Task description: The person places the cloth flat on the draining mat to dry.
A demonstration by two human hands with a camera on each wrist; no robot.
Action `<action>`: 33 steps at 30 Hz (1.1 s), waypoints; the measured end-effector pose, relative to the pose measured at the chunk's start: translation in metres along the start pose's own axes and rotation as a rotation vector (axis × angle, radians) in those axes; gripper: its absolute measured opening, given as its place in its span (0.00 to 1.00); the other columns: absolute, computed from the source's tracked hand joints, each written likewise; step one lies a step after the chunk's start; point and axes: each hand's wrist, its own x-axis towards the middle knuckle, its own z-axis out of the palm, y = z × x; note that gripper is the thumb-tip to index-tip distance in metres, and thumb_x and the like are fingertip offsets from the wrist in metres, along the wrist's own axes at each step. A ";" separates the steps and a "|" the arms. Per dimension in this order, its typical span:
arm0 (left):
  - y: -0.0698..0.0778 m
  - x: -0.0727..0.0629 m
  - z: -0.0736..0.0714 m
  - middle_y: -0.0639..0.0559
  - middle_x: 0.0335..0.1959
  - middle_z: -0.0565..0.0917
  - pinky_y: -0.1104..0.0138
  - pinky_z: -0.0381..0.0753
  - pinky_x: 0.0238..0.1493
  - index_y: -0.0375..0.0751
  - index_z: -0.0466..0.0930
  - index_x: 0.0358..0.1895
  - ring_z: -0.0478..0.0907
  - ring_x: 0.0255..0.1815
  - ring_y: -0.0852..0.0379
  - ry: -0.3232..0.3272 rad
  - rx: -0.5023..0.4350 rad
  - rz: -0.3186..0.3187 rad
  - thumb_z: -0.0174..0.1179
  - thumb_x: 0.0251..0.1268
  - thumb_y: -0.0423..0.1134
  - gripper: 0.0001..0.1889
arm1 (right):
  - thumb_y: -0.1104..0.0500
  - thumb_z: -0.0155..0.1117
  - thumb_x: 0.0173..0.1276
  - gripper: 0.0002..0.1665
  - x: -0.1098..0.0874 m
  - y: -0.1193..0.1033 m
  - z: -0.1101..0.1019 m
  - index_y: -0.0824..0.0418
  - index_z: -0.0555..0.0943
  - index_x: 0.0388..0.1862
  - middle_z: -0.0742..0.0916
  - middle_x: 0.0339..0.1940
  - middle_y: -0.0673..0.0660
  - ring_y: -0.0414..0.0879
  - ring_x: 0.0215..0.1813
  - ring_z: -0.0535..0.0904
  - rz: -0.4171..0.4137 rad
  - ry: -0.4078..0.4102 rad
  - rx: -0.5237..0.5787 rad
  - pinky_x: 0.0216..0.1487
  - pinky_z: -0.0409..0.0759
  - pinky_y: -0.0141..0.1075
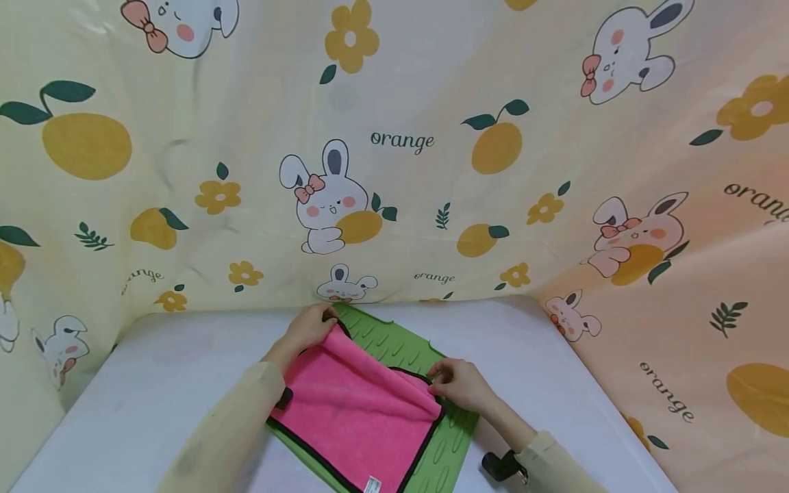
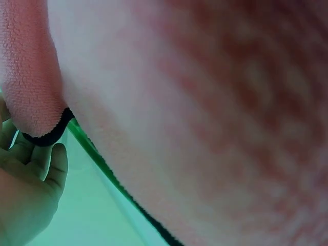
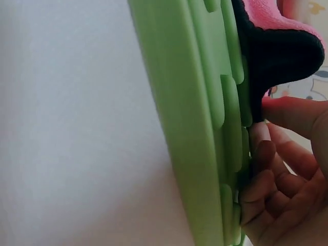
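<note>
A pink towel with black edging (image 1: 351,411) lies over a green ridged washboard (image 1: 385,339) in the head view. My left hand (image 1: 311,327) grips its far left corner. At the right, my right hand (image 1: 462,385) pinches the towel's black edge. Between the hands the towel bunches into raised folds. In the left wrist view, the fingers of the left hand (image 2: 28,189) are at the black hem, while blurred pink cloth fills much of the picture. The right wrist view has thumb and finger on the black edging (image 3: 287,56), close beside the washboard's ridges.
The washboard lies slanted on a white tabletop (image 1: 185,370). A cream cloth printed with rabbits and oranges (image 1: 431,185) hangs behind and along the sides. A small white label (image 1: 372,485) shows at the towel's near edge. A black wrist device (image 1: 502,467) sits by the right sleeve.
</note>
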 end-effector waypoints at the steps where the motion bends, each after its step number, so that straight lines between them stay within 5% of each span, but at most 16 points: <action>1: 0.000 0.000 0.000 0.41 0.49 0.86 0.47 0.77 0.61 0.36 0.84 0.50 0.81 0.57 0.41 0.002 -0.005 -0.005 0.59 0.74 0.35 0.09 | 0.65 0.74 0.64 0.12 0.000 0.001 0.000 0.67 0.86 0.45 0.87 0.29 0.50 0.37 0.29 0.78 -0.008 0.002 0.002 0.31 0.76 0.30; 13: 0.007 0.004 0.001 0.34 0.67 0.79 0.45 0.68 0.73 0.32 0.83 0.54 0.72 0.72 0.35 0.091 -0.085 0.075 0.57 0.76 0.32 0.11 | 0.68 0.72 0.63 0.11 -0.006 0.007 -0.002 0.64 0.87 0.46 0.86 0.29 0.49 0.40 0.30 0.79 0.030 0.120 0.003 0.28 0.77 0.31; 20: 0.013 0.007 0.004 0.40 0.52 0.86 0.47 0.76 0.64 0.35 0.83 0.53 0.80 0.60 0.40 0.184 -0.086 0.082 0.57 0.75 0.31 0.10 | 0.66 0.75 0.64 0.11 -0.011 0.008 -0.011 0.62 0.88 0.46 0.87 0.30 0.49 0.41 0.31 0.80 0.078 0.209 0.026 0.29 0.77 0.31; 28: 0.022 0.009 0.010 0.43 0.47 0.88 0.48 0.78 0.59 0.40 0.86 0.48 0.82 0.56 0.42 0.291 -0.057 0.062 0.62 0.73 0.33 0.07 | 0.65 0.76 0.63 0.11 -0.012 0.016 -0.019 0.61 0.88 0.45 0.86 0.29 0.48 0.40 0.26 0.77 0.115 0.297 0.007 0.26 0.75 0.31; 33: 0.026 0.012 0.014 0.41 0.45 0.89 0.48 0.79 0.58 0.37 0.85 0.46 0.84 0.53 0.42 0.326 -0.122 0.045 0.64 0.71 0.32 0.05 | 0.65 0.75 0.63 0.11 -0.012 0.021 -0.022 0.61 0.88 0.45 0.86 0.31 0.50 0.40 0.25 0.78 0.140 0.327 0.023 0.25 0.76 0.31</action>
